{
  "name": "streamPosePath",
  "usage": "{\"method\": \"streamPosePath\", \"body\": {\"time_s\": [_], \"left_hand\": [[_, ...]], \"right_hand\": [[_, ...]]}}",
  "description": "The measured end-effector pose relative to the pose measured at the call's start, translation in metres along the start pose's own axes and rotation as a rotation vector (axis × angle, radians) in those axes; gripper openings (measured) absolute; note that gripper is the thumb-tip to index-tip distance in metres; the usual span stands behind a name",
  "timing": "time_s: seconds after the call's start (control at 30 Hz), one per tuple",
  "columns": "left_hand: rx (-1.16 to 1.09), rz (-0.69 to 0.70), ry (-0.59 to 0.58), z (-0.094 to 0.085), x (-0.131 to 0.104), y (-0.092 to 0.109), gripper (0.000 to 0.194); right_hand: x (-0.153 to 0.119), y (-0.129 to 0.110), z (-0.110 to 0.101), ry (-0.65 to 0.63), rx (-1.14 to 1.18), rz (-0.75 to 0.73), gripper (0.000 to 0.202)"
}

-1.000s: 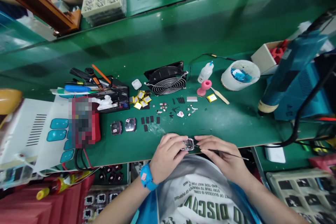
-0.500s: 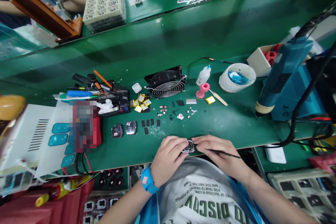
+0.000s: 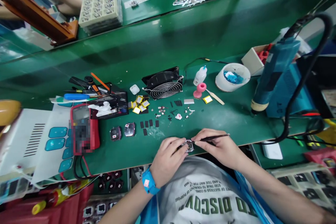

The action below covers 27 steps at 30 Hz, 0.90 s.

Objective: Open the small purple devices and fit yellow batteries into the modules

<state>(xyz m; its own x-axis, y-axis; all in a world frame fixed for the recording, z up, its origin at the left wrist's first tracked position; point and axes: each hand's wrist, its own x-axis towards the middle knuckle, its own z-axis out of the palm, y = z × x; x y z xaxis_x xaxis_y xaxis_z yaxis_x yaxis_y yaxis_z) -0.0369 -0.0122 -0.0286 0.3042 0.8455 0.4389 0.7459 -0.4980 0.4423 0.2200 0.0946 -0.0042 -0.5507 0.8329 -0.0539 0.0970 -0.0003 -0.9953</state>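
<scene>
A small open device with a pale rim [image 3: 189, 146] lies at the front edge of the green bench. My left hand [image 3: 169, 154], with a blue watch on the wrist, holds it from the left, fingers over its side. In my right hand [image 3: 219, 147] is a thin dark tool [image 3: 214, 137], pinched between thumb and fingers, its tip at the device's upper part. The tool's back end points right. Fingers partly hide the inside of the device.
Behind my hands lie small loose parts [image 3: 178, 116], black pads [image 3: 150, 123] and yellow batteries [image 3: 139, 104]. Farther back stand a fan [image 3: 165, 85], a bottle [image 3: 200, 76] and a white tub [image 3: 232, 77]. A red meter [image 3: 97, 129] is left; a teal hot-air tool [image 3: 275, 73] hangs right.
My right hand has turned the dark tool, so its back end has swung up from low right to nearly level. The view has shifted slightly.
</scene>
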Motion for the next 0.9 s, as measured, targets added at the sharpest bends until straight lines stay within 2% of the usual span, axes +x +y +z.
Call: {"method": "streamPosePath", "body": {"time_s": [0.17,0.37,0.53,0.6,0.77,0.9], "left_hand": [[-0.048,-0.014,0.033,0.003,-0.002,0.000,0.023],[-0.072,-0.051,0.001,-0.001,0.001,0.003,0.021],[-0.076,-0.086,-0.048,-0.006,0.005,0.004,0.031],[-0.064,-0.067,-0.056,-0.007,0.006,0.004,0.031],[-0.020,-0.035,-0.033,-0.004,0.002,0.003,0.026],[-0.041,-0.023,-0.027,0.002,-0.005,0.000,0.035]], "right_hand": [[-0.001,-0.005,0.001,-0.027,0.009,0.029,0.012],[-0.001,-0.004,0.002,-0.025,0.053,0.132,0.017],[0.003,-0.005,0.002,0.006,0.163,0.279,0.047],[0.004,-0.006,0.003,0.028,0.195,0.321,0.054],[0.004,-0.008,0.008,0.056,0.240,0.377,0.056],[0.004,-0.010,0.011,0.056,0.245,0.387,0.052]]}}
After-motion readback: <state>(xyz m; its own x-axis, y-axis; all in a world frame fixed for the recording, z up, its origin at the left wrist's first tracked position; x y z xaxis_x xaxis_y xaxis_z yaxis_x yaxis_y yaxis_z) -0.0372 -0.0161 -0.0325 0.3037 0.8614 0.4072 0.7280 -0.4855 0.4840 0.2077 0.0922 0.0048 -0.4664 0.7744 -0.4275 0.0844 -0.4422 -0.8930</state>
